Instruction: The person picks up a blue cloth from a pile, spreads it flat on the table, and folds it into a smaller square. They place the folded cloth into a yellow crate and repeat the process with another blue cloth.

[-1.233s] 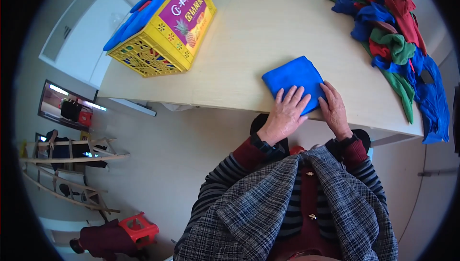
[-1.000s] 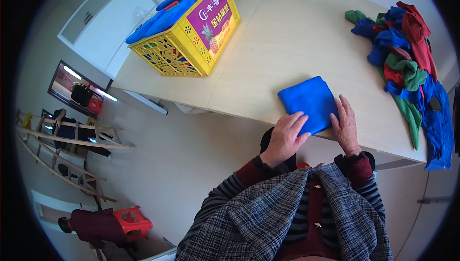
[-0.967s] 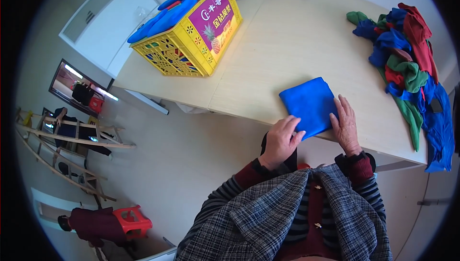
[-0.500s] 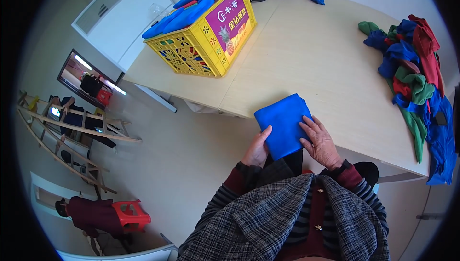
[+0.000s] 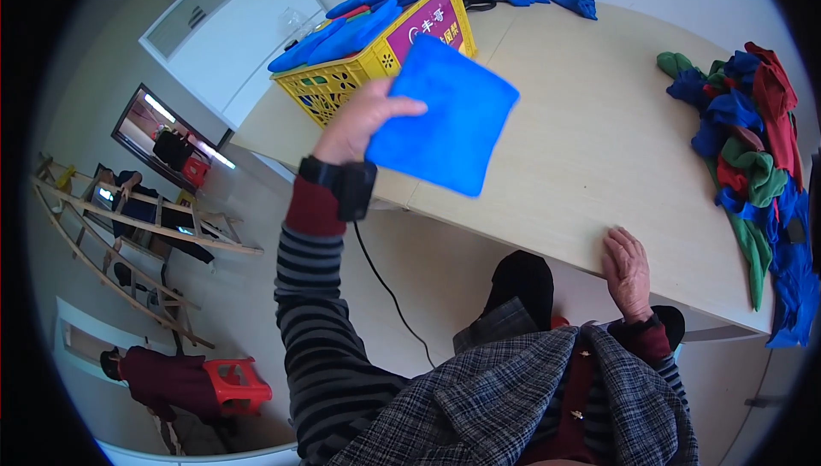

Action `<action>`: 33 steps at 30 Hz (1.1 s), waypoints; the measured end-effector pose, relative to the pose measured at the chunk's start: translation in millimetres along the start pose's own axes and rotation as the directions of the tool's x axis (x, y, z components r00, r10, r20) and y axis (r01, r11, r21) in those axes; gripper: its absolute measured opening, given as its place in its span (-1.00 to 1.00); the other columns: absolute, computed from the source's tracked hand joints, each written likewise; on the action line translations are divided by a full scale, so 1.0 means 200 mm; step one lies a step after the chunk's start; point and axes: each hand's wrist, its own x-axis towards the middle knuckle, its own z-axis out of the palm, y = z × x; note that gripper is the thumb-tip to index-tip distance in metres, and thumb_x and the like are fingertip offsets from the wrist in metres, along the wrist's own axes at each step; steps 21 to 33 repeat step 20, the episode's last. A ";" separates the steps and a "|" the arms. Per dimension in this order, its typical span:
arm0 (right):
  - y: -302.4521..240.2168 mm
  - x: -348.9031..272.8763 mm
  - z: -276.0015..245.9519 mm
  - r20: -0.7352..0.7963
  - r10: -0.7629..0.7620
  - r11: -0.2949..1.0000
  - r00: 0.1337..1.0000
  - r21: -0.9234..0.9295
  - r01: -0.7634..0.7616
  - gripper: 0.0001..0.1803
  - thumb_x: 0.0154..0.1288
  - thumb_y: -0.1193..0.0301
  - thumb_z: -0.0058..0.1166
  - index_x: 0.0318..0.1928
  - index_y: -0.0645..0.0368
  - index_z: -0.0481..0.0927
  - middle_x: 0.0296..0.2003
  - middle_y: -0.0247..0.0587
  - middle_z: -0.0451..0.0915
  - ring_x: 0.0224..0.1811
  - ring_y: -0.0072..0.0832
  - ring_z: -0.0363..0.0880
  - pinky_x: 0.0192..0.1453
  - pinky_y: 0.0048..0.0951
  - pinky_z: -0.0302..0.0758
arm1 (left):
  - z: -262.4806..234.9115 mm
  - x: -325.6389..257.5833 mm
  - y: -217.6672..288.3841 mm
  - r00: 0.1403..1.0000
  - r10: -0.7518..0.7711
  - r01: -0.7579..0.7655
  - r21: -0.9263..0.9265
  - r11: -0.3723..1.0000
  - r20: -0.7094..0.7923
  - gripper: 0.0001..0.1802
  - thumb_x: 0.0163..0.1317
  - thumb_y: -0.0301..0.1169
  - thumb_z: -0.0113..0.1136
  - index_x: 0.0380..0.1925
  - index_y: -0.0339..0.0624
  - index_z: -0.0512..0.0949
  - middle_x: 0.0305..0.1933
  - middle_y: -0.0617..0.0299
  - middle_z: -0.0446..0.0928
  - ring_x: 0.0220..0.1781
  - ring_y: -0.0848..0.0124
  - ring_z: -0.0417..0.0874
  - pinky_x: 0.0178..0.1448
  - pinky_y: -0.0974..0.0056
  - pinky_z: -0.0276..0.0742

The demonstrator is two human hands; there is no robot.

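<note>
Blue folded square cloth is pinched in my closed left hand, in the air near the yellow plastic crate of folded cloths, right hand flat and empty on the desk; the crumpled cloth pile far right looks unfolded.

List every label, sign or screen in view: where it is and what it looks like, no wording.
Label panel: on the side of the yellow crate at the table's far left; rectangular, magenta with a yellow border and a small fruit picture.
Dark panel: floor level at left, leaning rectangle showing bright reflections; screen or mirror, cannot tell.
</note>
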 end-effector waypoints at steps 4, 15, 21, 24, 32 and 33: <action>-0.03 0.02 -0.01 -0.007 0.059 0.995 0.998 -0.077 -0.060 -0.62 0.32 0.46 0.16 0.13 0.25 0.60 0.22 -0.06 0.57 0.39 -0.07 0.42 0.48 -0.07 0.35 | -0.52 0.38 0.27 0.973 0.193 -0.214 -0.190 0.958 -0.127 -0.40 0.35 -0.34 0.32 0.30 -0.37 0.38 0.22 -0.03 0.59 0.18 0.15 0.69 0.26 0.05 0.67; -0.03 0.05 0.03 -0.014 0.109 0.976 0.994 -0.188 -0.110 -0.56 0.27 0.47 0.17 0.17 0.25 0.56 0.25 -0.06 0.54 0.39 -0.04 0.41 0.46 -0.07 0.35 | -1.22 0.97 -0.20 0.873 0.026 -0.319 -0.530 0.785 -0.487 -0.30 0.33 -0.39 0.32 0.38 -0.35 0.24 0.48 -0.13 0.24 0.35 -0.08 0.50 0.22 -0.16 0.66; -0.03 0.04 0.04 -0.014 0.125 0.973 0.992 -0.192 -0.125 -0.55 0.30 0.44 0.16 0.20 0.24 0.55 0.26 -0.03 0.53 0.41 -0.04 0.40 0.48 -0.05 0.33 | -1.37 0.99 -0.21 0.918 -0.056 -0.231 -0.645 0.729 -0.392 -0.14 0.29 -0.34 0.37 0.51 -0.05 0.12 0.56 -0.04 0.12 0.49 -0.13 0.34 0.26 -0.32 0.57; -0.03 0.04 0.04 -0.014 0.125 0.973 0.992 -0.192 -0.125 -0.55 0.30 0.44 0.16 0.20 0.24 0.55 0.26 -0.03 0.53 0.41 -0.04 0.40 0.48 -0.05 0.33 | -1.37 0.99 -0.21 0.918 -0.056 -0.231 -0.645 0.729 -0.392 -0.14 0.29 -0.34 0.37 0.51 -0.05 0.12 0.56 -0.04 0.12 0.49 -0.13 0.34 0.26 -0.32 0.57; -0.03 0.04 0.04 -0.014 0.125 0.973 0.992 -0.192 -0.125 -0.55 0.30 0.44 0.16 0.20 0.24 0.55 0.26 -0.03 0.53 0.41 -0.04 0.40 0.48 -0.05 0.33 | -1.37 0.99 -0.21 0.918 -0.056 -0.231 -0.645 0.729 -0.392 -0.14 0.29 -0.34 0.37 0.51 -0.05 0.12 0.56 -0.04 0.12 0.49 -0.13 0.34 0.26 -0.32 0.57; -0.03 0.04 0.04 -0.014 0.125 0.973 0.992 -0.192 -0.125 -0.55 0.30 0.44 0.16 0.20 0.24 0.55 0.26 -0.03 0.53 0.41 -0.04 0.40 0.48 -0.05 0.33 | -1.37 0.99 -0.21 0.918 -0.056 -0.231 -0.645 0.729 -0.392 -0.14 0.29 -0.34 0.37 0.51 -0.05 0.12 0.56 -0.04 0.12 0.49 -0.13 0.34 0.26 -0.32 0.57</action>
